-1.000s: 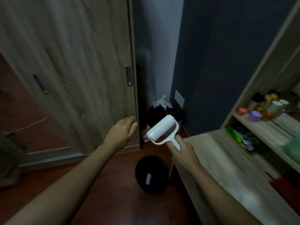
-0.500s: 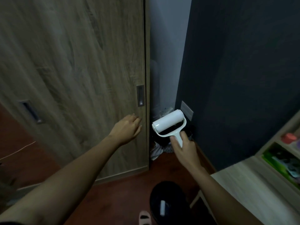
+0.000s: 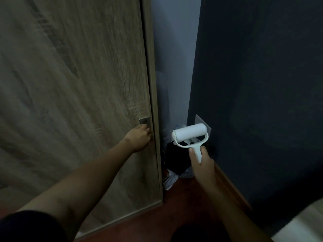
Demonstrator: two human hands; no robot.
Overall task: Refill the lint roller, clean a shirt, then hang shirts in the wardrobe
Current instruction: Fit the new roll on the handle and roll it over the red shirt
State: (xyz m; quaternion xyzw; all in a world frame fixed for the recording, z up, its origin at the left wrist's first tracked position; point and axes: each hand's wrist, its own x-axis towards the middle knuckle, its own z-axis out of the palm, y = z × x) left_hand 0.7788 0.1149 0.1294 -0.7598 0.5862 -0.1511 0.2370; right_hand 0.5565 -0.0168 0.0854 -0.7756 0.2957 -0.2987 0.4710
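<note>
Left hand (image 3: 139, 139) at the recessed pull (image 3: 144, 121) on the wardrobe door (image 3: 78, 102), fingers curled on it; grip depth unclear. Right hand (image 3: 202, 165) wrapped around the lint roller (image 3: 189, 135) handle, roller head up at 12 o'clock of the hand, near the dark wall (image 3: 262, 102). Risks: fingers slipping off the shallow pull, or the roller bumping the wall or door edge as the door moves. Roller looks white, clean, full sheet, no lint visible.
</note>
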